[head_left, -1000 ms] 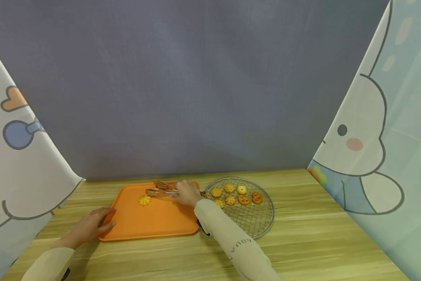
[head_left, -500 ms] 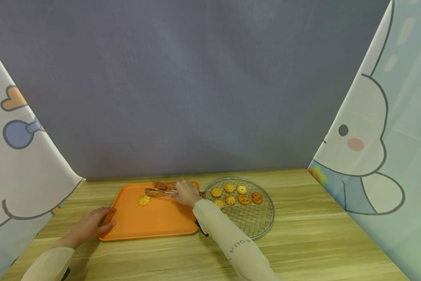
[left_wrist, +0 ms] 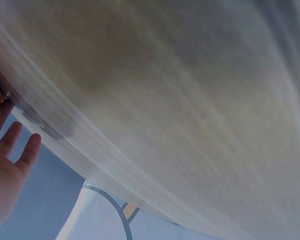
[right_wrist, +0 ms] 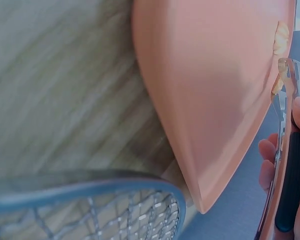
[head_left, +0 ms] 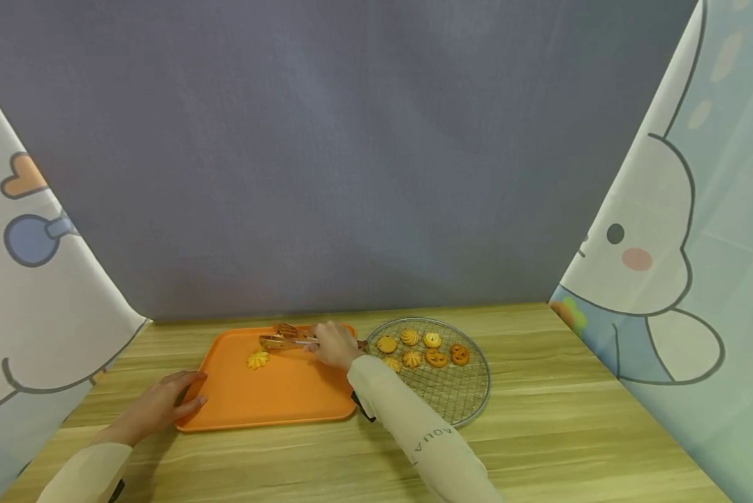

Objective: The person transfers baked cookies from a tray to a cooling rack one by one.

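In the head view my left hand (head_left: 156, 409) is at the left rim of an orange tray (head_left: 269, 405), thumb spread from the fingers and fingertips at the edge. My right hand (head_left: 334, 346) holds metal serving tongs (head_left: 297, 341) low over the tray's far side, their two ends apart. Just in front of the tongs a yellow flower-shaped cookie (head_left: 258, 359) lies on the tray. The right wrist view shows the tongs' dark handle (right_wrist: 292, 180) in the hand, and a pale yellow piece (right_wrist: 278, 85) at their ends, partly hidden by the metal.
Right of the tray a round wire rack (head_left: 455, 391) bears several cookies, among them pretzel-shaped ones (head_left: 436, 358). The right sleeve (head_left: 408, 419) covers the rack's near left part. A dark grey cloth (head_left: 351, 175) closes off the back of the wooden table (head_left: 571, 419).
Both hands and the tongs stay almost in place. The right forearm shifts very slightly, and a bit of yellow seen beside the sleeve half a second ago is hidden now.
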{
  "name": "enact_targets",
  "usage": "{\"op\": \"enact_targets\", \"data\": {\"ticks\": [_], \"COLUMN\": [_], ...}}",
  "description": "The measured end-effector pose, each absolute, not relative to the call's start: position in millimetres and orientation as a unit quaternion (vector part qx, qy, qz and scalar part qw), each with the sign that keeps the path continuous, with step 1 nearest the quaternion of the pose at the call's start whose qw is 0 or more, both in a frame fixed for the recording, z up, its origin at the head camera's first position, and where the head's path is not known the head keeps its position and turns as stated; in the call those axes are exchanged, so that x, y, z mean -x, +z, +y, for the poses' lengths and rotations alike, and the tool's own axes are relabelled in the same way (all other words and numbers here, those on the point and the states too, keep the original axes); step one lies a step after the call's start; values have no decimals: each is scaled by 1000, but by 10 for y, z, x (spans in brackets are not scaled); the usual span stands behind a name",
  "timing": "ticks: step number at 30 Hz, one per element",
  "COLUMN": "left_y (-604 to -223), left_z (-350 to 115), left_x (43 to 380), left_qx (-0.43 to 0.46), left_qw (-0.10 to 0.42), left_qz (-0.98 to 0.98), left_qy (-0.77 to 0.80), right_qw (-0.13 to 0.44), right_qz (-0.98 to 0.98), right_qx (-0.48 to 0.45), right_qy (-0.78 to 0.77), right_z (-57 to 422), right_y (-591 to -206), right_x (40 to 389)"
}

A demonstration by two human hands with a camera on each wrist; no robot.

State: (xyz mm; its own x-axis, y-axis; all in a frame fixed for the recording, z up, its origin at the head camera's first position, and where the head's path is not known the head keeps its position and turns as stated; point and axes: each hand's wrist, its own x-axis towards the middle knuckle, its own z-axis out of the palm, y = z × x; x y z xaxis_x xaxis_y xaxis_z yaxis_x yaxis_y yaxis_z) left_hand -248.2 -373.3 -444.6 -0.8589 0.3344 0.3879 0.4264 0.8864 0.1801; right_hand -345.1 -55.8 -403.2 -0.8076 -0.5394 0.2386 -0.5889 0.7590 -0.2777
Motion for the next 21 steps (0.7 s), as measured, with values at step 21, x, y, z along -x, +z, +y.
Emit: {"op": "enact_targets", "data": {"ticks": [21], "left_y": [-4472], "left_z": [-3751], "left_x": [2500], "left_qx": [203], "left_qw": [181], "left_qz": [-953], "left_qy": [-132], "right_qw": [91], "right_qz": [-933], "right_qx": [-327], "right_qy": [118], "right_z": [-236], "right_y": [-3838], "right_x": [3411]}}
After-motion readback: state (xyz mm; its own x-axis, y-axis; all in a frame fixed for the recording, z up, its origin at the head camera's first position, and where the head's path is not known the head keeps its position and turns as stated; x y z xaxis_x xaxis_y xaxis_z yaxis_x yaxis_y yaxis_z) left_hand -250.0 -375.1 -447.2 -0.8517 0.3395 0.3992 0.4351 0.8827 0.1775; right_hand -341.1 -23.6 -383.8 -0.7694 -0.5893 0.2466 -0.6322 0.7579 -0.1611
